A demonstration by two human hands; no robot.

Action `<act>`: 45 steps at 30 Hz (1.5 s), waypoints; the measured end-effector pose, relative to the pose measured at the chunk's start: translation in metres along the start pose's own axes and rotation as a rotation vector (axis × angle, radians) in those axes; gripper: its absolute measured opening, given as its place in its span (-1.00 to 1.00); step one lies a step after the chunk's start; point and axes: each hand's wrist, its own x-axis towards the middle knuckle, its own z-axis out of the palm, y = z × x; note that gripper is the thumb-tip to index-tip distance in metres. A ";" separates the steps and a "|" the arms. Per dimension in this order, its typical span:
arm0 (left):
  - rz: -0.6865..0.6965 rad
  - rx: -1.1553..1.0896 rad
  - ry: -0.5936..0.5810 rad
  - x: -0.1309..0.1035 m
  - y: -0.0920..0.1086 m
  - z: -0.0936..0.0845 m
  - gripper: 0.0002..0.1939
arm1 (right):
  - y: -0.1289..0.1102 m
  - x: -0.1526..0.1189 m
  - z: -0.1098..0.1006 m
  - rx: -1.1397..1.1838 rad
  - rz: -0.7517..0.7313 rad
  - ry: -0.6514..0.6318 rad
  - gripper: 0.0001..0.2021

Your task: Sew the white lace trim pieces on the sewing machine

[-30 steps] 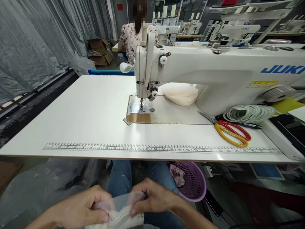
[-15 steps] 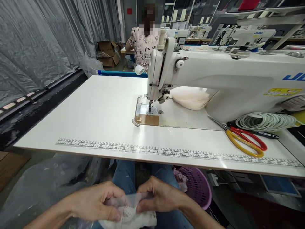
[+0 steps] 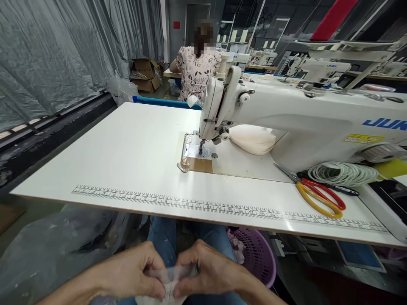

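Observation:
Over my lap, below the table's front edge, both hands pinch a piece of white, partly sheer fabric (image 3: pixel 168 292). My left hand (image 3: pixel 133 273) grips its left side between thumb and fingers. From the other side my right hand (image 3: pixel 208 271) grips it, thumbs close together near the middle. The lower part of the fabric runs out of view at the bottom. Ahead of the hands stands a white sewing machine (image 3: pixel 295 106), its needle and presser foot (image 3: pixel 201 147) above the metal plate with no fabric under them.
Scissors (image 3: pixel 318 197) with red and yellow handles lie on the white table (image 3: pixel 127 156), beside a coil of pale cord (image 3: pixel 345 173). A purple basket (image 3: pixel 267 258) holding fabric stands below. Clear plastic (image 3: pixel 63 241) lies at left. A person (image 3: pixel 199 70) sits ahead, back turned.
My hands have drawn slightly closer together on the fabric, and less of it shows below them. The camera view has tilted and shifted a little.

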 end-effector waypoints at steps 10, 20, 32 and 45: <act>-0.080 -0.018 0.163 -0.013 -0.012 0.001 -0.80 | 0.001 -0.003 -0.008 0.176 0.060 -0.052 -0.56; -0.092 -0.138 0.157 -0.027 -0.023 0.002 -0.78 | 0.006 0.006 -0.001 0.155 0.025 -0.068 -0.61; 0.009 -0.296 0.032 -0.027 -0.023 -0.001 -0.83 | 0.009 -0.002 -0.004 0.327 0.112 -0.077 -0.53; 0.060 -0.222 0.059 -0.015 -0.020 0.007 -0.79 | 0.017 0.002 -0.001 0.347 0.103 -0.091 -0.54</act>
